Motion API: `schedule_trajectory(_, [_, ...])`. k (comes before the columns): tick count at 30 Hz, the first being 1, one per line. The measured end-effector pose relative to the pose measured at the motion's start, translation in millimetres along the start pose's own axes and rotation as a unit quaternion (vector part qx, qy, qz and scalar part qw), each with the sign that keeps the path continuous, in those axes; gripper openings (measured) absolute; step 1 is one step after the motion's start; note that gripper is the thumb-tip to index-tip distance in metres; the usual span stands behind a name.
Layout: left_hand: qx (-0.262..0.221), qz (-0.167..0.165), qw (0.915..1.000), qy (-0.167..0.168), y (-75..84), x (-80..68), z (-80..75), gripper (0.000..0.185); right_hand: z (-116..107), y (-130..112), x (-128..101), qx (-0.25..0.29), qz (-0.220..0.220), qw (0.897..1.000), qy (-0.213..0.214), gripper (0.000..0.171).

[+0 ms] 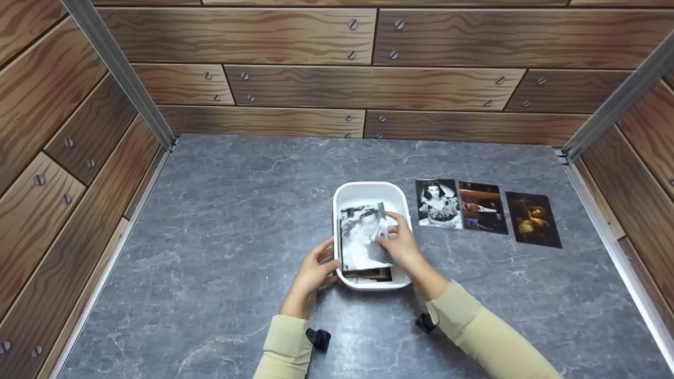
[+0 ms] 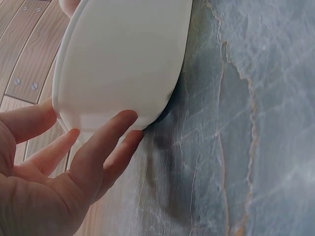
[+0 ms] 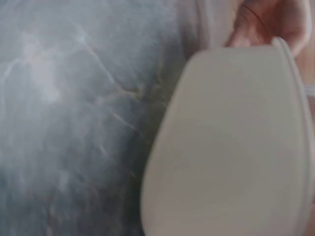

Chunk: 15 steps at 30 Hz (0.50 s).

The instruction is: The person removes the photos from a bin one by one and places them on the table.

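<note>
A white plastic tub (image 1: 369,188) stands mid-table with a stack of photos in it. On top lies a black-and-white portrait photo (image 1: 360,239). My right hand (image 1: 396,236) reaches in from the right and pinches that photo's right edge, lifting it slightly. My left hand (image 1: 325,259) rests against the tub's left wall. In the left wrist view its straight fingers (image 2: 110,135) touch the tub (image 2: 123,59) near its base. The right wrist view is blurred, showing the tub's wall (image 3: 231,142) and fingers (image 3: 268,19) above its rim.
Three photos lie in a row right of the tub: a black-and-white portrait (image 1: 437,203), a dark one (image 1: 482,207) and a dark one with yellow tones (image 1: 533,219). Wood-patterned walls (image 1: 316,79) enclose the grey marble table (image 1: 221,210) on three sides.
</note>
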<state>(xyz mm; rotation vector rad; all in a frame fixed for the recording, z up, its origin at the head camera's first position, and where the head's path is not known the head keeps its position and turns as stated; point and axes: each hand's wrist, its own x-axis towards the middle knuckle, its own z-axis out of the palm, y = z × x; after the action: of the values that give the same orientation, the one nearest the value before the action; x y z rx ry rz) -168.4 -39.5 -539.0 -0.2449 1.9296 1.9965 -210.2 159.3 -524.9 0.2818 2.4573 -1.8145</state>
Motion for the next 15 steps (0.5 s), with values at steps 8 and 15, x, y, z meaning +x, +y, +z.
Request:
schedule_trajectory(8, [-0.009, 0.002, 1.0, -0.001, -2.4, 1.1, -0.4, 0.061, -47.9, -10.8, -7.8, 0.058, -0.01, 0.998, 0.024, 0.064])
schedule_trajectory(15, [-0.005, -0.002, 1.0, 0.006, -1.0, 1.4, 0.7, 0.059, -97.2, 5.2, -19.8, 0.083, 0.001, 0.995, 0.058, 0.065])
